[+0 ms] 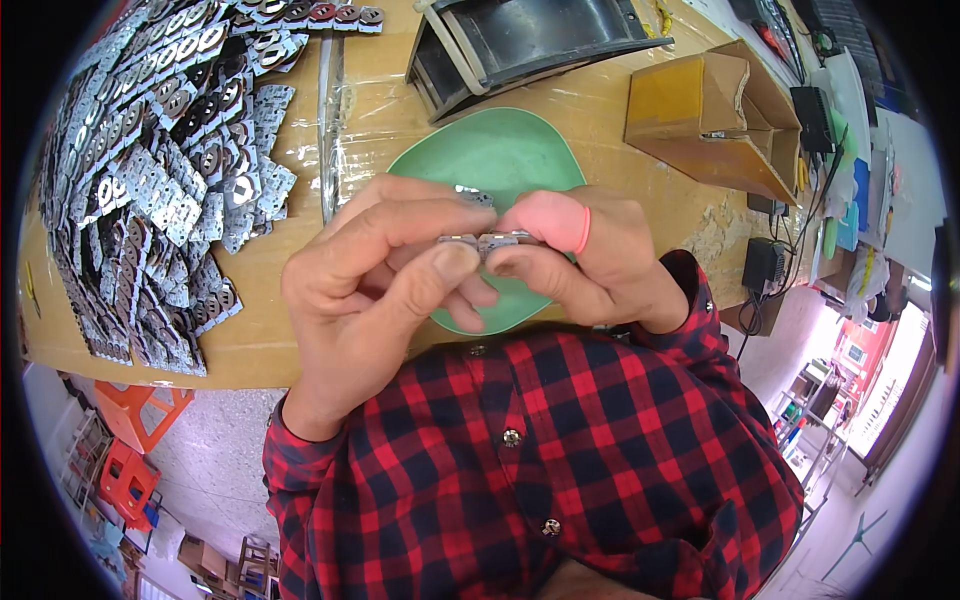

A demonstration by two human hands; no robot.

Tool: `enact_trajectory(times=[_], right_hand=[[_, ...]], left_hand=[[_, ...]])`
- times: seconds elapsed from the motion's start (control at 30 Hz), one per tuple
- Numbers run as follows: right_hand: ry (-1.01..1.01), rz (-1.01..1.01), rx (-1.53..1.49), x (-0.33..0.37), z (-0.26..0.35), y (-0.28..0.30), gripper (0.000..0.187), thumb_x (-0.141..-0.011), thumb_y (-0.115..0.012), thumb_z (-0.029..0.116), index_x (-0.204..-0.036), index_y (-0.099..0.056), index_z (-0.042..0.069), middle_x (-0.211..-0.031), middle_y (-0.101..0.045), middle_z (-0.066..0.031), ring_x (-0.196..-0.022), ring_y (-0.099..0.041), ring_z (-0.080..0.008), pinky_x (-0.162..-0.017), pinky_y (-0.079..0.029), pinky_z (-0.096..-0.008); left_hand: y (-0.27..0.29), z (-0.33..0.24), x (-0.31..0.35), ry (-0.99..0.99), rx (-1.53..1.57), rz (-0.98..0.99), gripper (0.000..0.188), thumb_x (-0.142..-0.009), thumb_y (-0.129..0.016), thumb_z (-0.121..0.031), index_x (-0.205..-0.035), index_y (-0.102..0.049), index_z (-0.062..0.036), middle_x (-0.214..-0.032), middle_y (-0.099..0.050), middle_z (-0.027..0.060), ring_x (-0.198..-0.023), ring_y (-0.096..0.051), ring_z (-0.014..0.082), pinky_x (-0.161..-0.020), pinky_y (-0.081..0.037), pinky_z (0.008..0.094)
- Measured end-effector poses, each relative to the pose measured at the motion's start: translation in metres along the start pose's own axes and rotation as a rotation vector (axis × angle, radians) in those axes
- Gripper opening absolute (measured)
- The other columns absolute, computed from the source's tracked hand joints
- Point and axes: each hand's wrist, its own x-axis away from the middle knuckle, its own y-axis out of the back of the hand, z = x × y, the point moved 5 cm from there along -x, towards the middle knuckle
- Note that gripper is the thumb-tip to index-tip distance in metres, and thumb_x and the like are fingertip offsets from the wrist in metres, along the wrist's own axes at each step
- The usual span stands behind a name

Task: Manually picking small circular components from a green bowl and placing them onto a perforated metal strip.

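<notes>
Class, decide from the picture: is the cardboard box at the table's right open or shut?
Open: the cardboard box has an uncovered mouth, with part of its inside visible.

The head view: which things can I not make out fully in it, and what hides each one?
Metal parts at the fingertips: head view, partly covered by the left hand and right hand, and too small for detail.
Green tray, its middle: head view, hidden behind both hands.
Pile of metal strips, far end: head view, cut off by the top edge.
Black bin: head view, cut off by the top edge.
</notes>
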Motion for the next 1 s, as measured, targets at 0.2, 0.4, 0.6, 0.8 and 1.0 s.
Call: enact_trajectory(times=[0.2,0.4,0.6,0.8,1.0], right_hand=[[-0.728,0.034,-1.185,0.006,-0.003,-0.011,0.020,-0.096,-0.056,0.013,-0.086,-0.058,-0.003,-0.057,-0.050,-0.0003,-0.043,-0.039,-0.0036,-0.039,-0.026,-0.0227],[-0.640,-0.059,-0.779,0.006,-0.010,-0.009,0.021,-0.097,-0.056,0.015,-0.085,-0.058,-0.002,-0.056,-0.048,0.0002,-0.043,-0.037,-0.0023,-0.039,-0.027,-0.0204],[-0.562,-0.009,-0.596,0.006,-0.009,-0.008,0.021,-0.098,-0.056,0.017,-0.086,-0.060,-0.001,-0.057,-0.050,0.0020,-0.045,-0.038,-0.0017,-0.040,-0.027,-0.0203],[-0.592,-0.033,-0.601,0.007,-0.012,-0.010,0.022,-0.097,-0.057,0.017,-0.084,-0.061,0.000,-0.056,-0.049,0.0023,-0.045,-0.037,-0.0016,-0.041,-0.026,-0.0210],[-0.590,-0.032,-0.605,0.005,-0.010,-0.009,0.023,-0.097,-0.057,0.017,-0.082,-0.060,0.000,-0.053,-0.047,0.0030,-0.044,-0.035,-0.0013,-0.041,-0.025,-0.0212]], left_hand=[[0.001,0.003,0.002,0.000,0.165,0.110,0.017,-0.090,-0.061,0.003,-0.106,-0.064,0.0074,-0.089,-0.062,0.0133,-0.067,-0.067,0.0152,-0.056,-0.056,0.0235],[0.003,-0.004,0.006,-0.324,-0.207,-0.017,0.020,-0.086,-0.063,0.007,-0.106,-0.064,0.0074,-0.087,-0.062,0.0126,-0.071,-0.067,0.0143,-0.058,-0.053,0.0222],[-0.002,-0.007,0.007,-0.427,-0.514,-0.009,0.018,-0.086,-0.060,0.010,-0.104,-0.062,0.0076,-0.092,-0.060,0.0142,-0.072,-0.065,0.0169,-0.064,-0.052,0.0234],[-0.003,-0.006,0.007,-0.545,-0.578,-0.111,0.024,-0.076,-0.065,0.016,-0.098,-0.065,0.0068,-0.083,-0.064,0.0140,-0.069,-0.065,0.0152,-0.055,-0.049,0.0225],[0.002,-0.006,0.007,-0.513,-0.457,-0.150,0.026,-0.077,-0.063,0.017,-0.101,-0.064,0.0075,-0.086,-0.063,0.0145,-0.068,-0.065,0.0158,-0.057,-0.052,0.0222]])
